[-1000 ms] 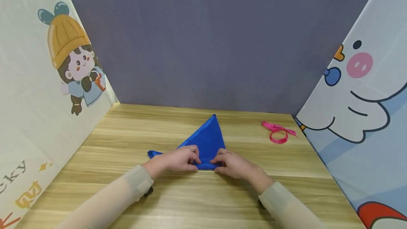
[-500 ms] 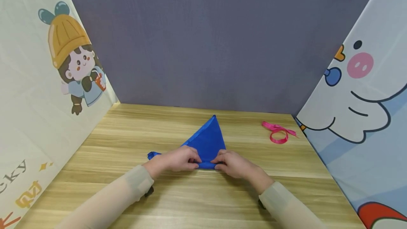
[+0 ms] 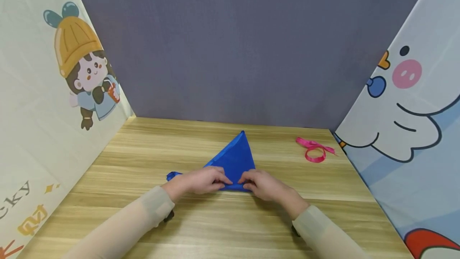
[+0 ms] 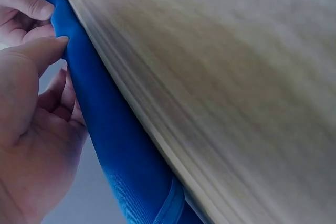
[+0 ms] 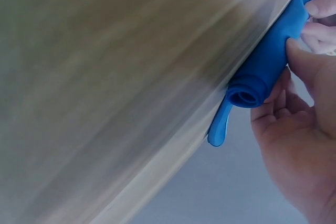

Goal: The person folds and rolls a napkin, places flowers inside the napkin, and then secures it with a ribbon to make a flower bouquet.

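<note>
A blue cloth [image 3: 235,161] lies on the wooden table, its flat part tapering to a point at the back. Its near edge is wound into a roll, whose spiral end [image 5: 245,97] shows in the right wrist view. My left hand [image 3: 205,180] grips the roll left of its middle, the thumb [image 4: 52,48] on the near side. Close by on the right, my right hand [image 3: 264,185] pinches the same roll between thumb and curled fingers. A bunched end of the cloth sticks out beyond my left wrist; my left hand and forearm hide the part between.
A loosely looped pink ribbon [image 3: 315,149] lies at the back right of the wooden table [image 3: 143,143]. A grey panel [image 3: 230,47] stands behind, with cartoon-printed panels on the left and right sides.
The cloth's back point has come slightly nearer, and the rolled edge has shifted a little. My left index finger now reaches further right along the roll. Both hands keep nearly the same place.
</note>
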Demonstrator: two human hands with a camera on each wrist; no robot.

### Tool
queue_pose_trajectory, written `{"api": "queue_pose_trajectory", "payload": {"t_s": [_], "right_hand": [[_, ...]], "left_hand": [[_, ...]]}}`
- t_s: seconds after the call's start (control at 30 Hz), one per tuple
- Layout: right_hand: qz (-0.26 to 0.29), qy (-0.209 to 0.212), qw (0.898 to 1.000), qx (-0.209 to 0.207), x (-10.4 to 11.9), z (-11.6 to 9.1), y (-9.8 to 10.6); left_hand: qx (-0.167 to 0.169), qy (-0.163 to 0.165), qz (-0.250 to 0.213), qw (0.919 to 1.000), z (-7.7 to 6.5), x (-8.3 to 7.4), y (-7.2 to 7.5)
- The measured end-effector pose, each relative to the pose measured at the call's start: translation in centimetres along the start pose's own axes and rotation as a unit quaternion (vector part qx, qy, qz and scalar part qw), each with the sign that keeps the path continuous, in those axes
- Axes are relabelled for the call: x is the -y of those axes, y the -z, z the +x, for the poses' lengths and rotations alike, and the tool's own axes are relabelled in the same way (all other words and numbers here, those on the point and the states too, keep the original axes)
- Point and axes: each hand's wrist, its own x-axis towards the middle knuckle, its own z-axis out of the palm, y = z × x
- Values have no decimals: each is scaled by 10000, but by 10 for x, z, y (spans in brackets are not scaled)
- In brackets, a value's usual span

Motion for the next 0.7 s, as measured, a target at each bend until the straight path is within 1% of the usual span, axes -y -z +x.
{"api": "queue_pose_trajectory", "payload": {"t_s": [0.1, 0.17, 0.3, 0.33, 0.4, 0.5, 0.63, 0.7], "right_hand": [[-190, 95, 9998, -48, 2, -1, 0], [-282, 69, 9996, -17, 3, -1, 0], [-327, -119, 9993, 116, 5, -1, 0], [-311, -176, 9992, 161, 5, -1, 0], [-273, -291, 9989, 253, 5, -1, -1], [-218, -313, 9989, 281, 4, 0, -1], [-275, -210, 9992, 203, 4, 0, -1], [-342, -143, 9992, 166, 4, 0, -1]], "left_hand": [[23, 31, 108, 9999, 0, -1, 0], [32, 106, 97, 9999, 1, -1, -1], [92, 294, 53, 9995, 2, -2, -2], [99, 293, 53, 9995, 3, -2, -2], [120, 264, 95, 9995, 4, -2, -2], [75, 115, 204, 9997, 5, -2, -2], [-42, -46, 297, 9995, 6, -2, -1], [-88, -74, 286, 9995, 6, -2, -1]]}}
